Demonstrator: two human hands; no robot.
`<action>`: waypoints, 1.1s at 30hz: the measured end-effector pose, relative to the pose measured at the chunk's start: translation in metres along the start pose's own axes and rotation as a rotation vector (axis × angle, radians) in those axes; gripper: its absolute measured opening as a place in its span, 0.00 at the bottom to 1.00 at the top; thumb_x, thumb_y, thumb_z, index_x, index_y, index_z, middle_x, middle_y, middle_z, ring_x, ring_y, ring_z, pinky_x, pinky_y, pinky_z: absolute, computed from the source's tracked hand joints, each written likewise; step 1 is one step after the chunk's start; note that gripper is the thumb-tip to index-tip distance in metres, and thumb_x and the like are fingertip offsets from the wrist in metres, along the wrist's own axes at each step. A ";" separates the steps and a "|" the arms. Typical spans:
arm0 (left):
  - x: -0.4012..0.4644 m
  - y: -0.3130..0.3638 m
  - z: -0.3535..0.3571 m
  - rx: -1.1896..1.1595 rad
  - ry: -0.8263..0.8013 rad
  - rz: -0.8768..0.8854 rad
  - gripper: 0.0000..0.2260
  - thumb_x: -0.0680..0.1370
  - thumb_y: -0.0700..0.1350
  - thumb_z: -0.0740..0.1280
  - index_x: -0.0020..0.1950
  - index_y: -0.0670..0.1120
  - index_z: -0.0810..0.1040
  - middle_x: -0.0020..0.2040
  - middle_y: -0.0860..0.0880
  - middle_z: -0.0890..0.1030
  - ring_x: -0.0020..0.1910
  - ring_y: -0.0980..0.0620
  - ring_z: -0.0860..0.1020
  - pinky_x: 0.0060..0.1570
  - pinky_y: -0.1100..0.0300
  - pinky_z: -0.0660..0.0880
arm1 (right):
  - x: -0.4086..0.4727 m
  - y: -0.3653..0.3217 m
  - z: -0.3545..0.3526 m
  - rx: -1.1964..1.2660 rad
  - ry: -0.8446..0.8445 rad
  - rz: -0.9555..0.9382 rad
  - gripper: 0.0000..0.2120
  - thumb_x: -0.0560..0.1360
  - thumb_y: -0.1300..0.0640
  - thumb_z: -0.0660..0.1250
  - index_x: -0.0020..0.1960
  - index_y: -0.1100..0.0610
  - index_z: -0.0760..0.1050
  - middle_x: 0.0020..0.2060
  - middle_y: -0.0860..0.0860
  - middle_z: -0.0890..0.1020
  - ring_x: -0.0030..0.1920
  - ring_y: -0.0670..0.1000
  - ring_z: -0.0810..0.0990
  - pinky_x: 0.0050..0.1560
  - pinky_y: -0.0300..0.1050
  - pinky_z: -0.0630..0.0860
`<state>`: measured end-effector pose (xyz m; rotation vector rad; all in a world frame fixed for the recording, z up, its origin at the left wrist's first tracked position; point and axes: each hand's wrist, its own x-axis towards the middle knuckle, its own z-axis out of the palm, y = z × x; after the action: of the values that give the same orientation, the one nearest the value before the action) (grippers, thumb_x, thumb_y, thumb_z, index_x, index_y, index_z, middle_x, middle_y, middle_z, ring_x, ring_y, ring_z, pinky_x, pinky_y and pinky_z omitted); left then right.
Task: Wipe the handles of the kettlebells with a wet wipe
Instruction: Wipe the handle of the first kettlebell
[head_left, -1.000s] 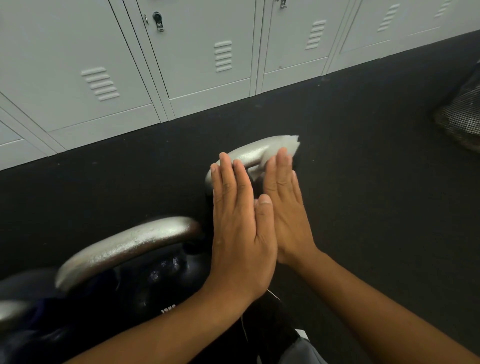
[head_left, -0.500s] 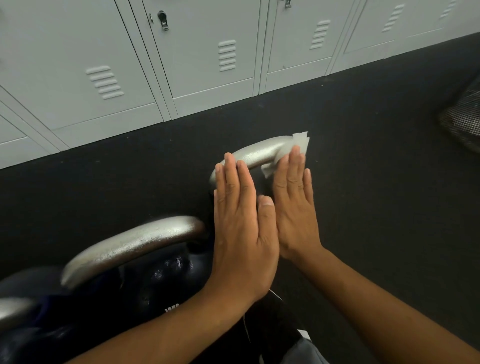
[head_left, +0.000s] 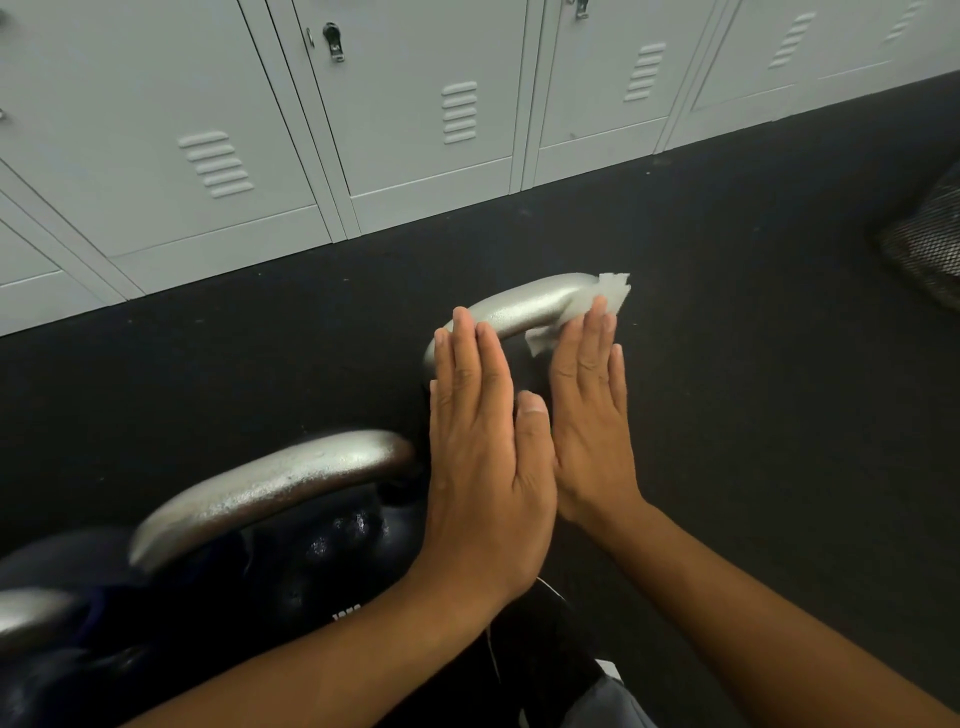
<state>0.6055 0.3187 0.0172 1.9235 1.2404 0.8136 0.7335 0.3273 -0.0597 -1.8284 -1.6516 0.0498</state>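
Observation:
The far kettlebell's silver handle (head_left: 524, 306) arches over the dark floor at centre. A white wet wipe (head_left: 609, 292) is draped over its right end. My right hand (head_left: 592, 415) presses the wipe against the handle with flat fingers; its thumb is hidden. My left hand (head_left: 483, 457) lies flat with its fingertips on the handle's left end and holds nothing. A nearer kettlebell has a silver handle (head_left: 270, 488) and a glossy black body (head_left: 322, 561) at lower left. Part of a third handle (head_left: 26, 618) shows at the left edge.
A row of grey metal lockers (head_left: 415, 104) stands along the back. The black rubber floor (head_left: 753, 389) stretches to the right. A dark mesh object (head_left: 930, 244) sits at the right edge.
My right hand has slid the wipe to the right along the far handle, and a small gap has opened between my two hands. My left hand stays on the handle's left end.

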 end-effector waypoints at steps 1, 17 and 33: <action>0.000 0.000 0.000 -0.001 0.001 0.003 0.28 0.85 0.52 0.46 0.82 0.52 0.38 0.82 0.59 0.33 0.79 0.64 0.31 0.82 0.50 0.40 | 0.001 -0.001 -0.002 -0.002 0.001 -0.047 0.37 0.86 0.49 0.54 0.84 0.56 0.35 0.83 0.52 0.34 0.84 0.56 0.37 0.84 0.54 0.38; -0.002 0.006 -0.004 0.054 -0.009 0.030 0.31 0.82 0.58 0.42 0.83 0.50 0.38 0.83 0.56 0.34 0.79 0.63 0.32 0.82 0.52 0.37 | 0.003 -0.023 -0.008 0.090 0.007 -0.033 0.37 0.86 0.51 0.55 0.83 0.48 0.32 0.82 0.45 0.33 0.84 0.56 0.36 0.83 0.54 0.37; 0.020 0.003 -0.010 0.415 -0.105 0.372 0.32 0.84 0.59 0.34 0.84 0.43 0.47 0.85 0.47 0.47 0.84 0.53 0.43 0.82 0.42 0.46 | 0.010 -0.004 -0.036 0.251 -0.144 -0.235 0.34 0.85 0.58 0.58 0.85 0.57 0.44 0.84 0.44 0.41 0.85 0.52 0.43 0.84 0.57 0.48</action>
<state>0.6058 0.3385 0.0275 2.5516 1.0614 0.6582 0.7477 0.3199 -0.0259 -1.4647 -1.8573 0.2797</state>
